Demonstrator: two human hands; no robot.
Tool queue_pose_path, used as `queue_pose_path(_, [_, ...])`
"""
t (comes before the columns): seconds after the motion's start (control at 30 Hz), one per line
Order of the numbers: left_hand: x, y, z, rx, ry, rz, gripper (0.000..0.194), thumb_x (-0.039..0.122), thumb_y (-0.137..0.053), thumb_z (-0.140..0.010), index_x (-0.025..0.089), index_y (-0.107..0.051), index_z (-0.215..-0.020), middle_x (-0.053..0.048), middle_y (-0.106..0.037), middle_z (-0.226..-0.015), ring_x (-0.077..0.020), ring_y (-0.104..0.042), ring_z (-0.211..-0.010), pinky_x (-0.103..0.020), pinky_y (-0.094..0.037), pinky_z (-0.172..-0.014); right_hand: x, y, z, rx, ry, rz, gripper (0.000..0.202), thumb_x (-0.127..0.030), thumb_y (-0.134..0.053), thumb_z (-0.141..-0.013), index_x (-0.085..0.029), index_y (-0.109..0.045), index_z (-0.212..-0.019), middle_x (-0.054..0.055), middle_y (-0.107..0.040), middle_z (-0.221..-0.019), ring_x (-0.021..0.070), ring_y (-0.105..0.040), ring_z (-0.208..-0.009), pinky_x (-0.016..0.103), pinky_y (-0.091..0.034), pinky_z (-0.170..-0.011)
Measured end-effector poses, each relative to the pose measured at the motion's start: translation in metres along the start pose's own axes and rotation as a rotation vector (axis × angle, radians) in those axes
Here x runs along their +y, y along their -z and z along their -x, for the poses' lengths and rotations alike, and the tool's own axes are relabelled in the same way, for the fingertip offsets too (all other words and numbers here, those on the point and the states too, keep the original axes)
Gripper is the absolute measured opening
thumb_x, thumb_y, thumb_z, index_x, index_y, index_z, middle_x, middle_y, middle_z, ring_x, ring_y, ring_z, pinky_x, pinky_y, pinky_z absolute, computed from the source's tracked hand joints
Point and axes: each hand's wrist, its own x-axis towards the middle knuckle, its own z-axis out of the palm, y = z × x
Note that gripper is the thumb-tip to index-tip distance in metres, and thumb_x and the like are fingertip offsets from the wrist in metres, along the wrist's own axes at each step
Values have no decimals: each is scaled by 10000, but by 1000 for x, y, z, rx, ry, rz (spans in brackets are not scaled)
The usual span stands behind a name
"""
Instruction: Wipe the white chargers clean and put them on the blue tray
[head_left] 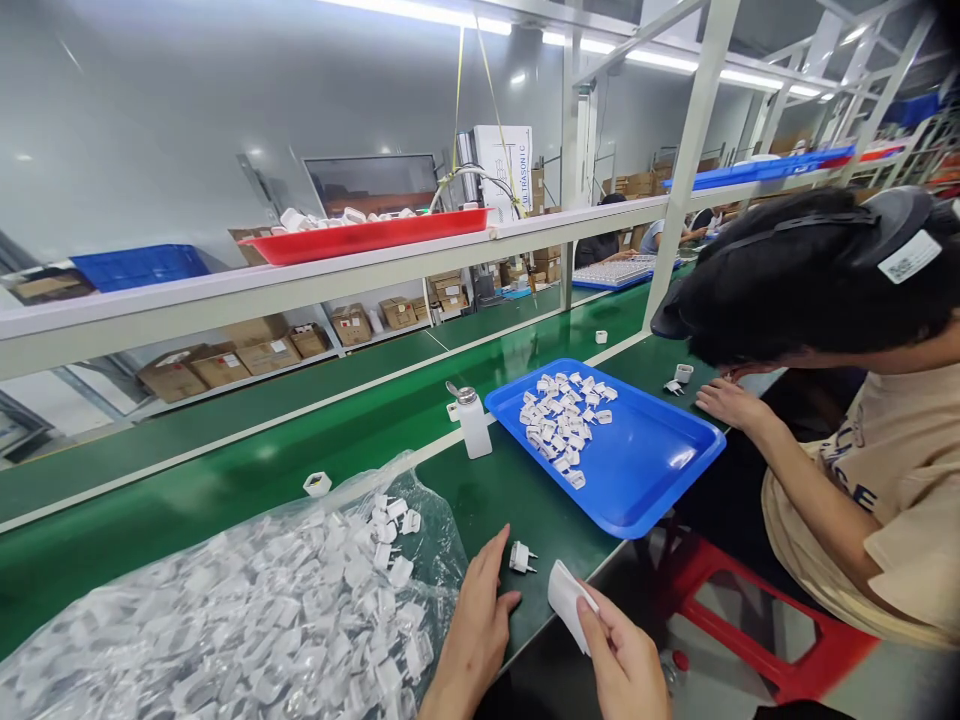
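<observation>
My left hand (478,622) rests at the edge of the green table (480,500), fingers apart, holding nothing. Just right of its fingertips lies a white plug piece (522,558) with two prongs. My right hand (624,655) pinches a folded white cloth or paper (571,603) past the table's front edge. Left of my left hand spreads a clear plastic bag (439,530) full of white plastic parts (277,610). Beyond my hands a blue tray (652,450) carries many white plug pieces (559,420) on its left half.
A white pump bottle (474,425) stands left of the blue tray. Single white parts (317,484) sit on the green belt (247,500). At the right a person (840,440) leans over the table. Above runs a shelf with a red tray (375,235).
</observation>
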Motion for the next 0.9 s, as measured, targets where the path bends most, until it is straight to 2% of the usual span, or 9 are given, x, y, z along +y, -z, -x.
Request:
queue_pose_path(0.03, [0,1,-2,-7,-17,-5,726,44,-510,-850,288,-422,-1528,-92,-583,-1464,-245,-563,-1286,-465,-457,-1092,0,-1,0,21,6,13,531,-557,-524,-964,-149,-750,-1220,139,-786,-1120,296,-756,-1040,293,-607,-846])
queue_pose_path(0.1, [1,2,-8,-14,-68,-26,626,46,-486,-871,265,-523,-1456,-83,-659,-1370,-235,-600,-1231,-460,-469,-1080,-3,-2,-1,74,64,85,482,-514,-515,-983,-165,-750,-1218,128,-797,-1084,286,-766,-1006,291,-614,-827])
queue_pose_path(0.2, [0,-2,-14,-5,-104,-51,444,61,-497,-878,210,-672,-1257,-84,-731,-1212,-242,-645,-1123,-465,-497,-1036,-9,-8,-5,121,279,253,411,-389,-471,-1023,-190,-693,-1305,122,-770,-1041,245,-767,-936,291,-619,-795])
queue_pose_path(0.3, [-3,-8,-13,31,-104,-57,403,63,-490,-877,179,-671,-1218,-105,-735,-1151,-250,-657,-1074,-467,-525,-983,-9,-21,-7,84,535,360,415,-221,-421,-1031,-175,-606,-1400,118,-700,-955,195,-742,-786,282,-620,-714])
queue_pose_path(0.4, [-8,-11,-11,45,-109,-58,446,20,-443,-862,173,-666,-1217,-110,-730,-1152,-240,-660,-1082,-456,-528,-982,-1,-37,-5,4,661,377,476,-114,-387,-1007,-192,-562,-1442,111,-677,-935,186,-727,-773,289,-623,-710])
queue_pose_path(0.5, [-11,-11,-11,27,-117,-53,485,-13,-441,-836,170,-666,-1224,-98,-730,-1166,-217,-660,-1094,-416,-527,-992,8,-46,-4,-38,676,370,518,-86,-375,-997,-203,-517,-1481,117,-665,-958,195,-723,-840,309,-624,-753])
queue_pose_path(0.6, [-9,-10,-12,11,-121,-54,479,-6,-461,-852,188,-665,-1239,-82,-734,-1147,-209,-659,-1079,-395,-533,-975,8,-46,-10,-78,642,370,503,-95,-364,-1017,-175,-486,-1497,117,-640,-984,174,-713,-841,286,-615,-766])
queue_pose_path(0.77, [-6,-10,-11,4,-121,-88,417,24,-476,-881,194,-689,-1197,-77,-731,-1003,-246,-654,-949,-432,-558,-869,-9,-41,-32,-161,537,418,437,-145,-358,-1048,-156,-542,-1444,98,-643,-977,164,-719,-854,271,-603,-795])
queue_pose_path(0.9, [-6,-15,-10,34,-115,-124,490,-33,-417,-849,118,-638,-1260,-139,-717,-1065,-282,-634,-994,-489,-553,-898,-22,-39,-52,-210,474,476,415,-173,-360,-1048,-198,-612,-1377,79,-670,-936,189,-721,-818,302,-604,-747])
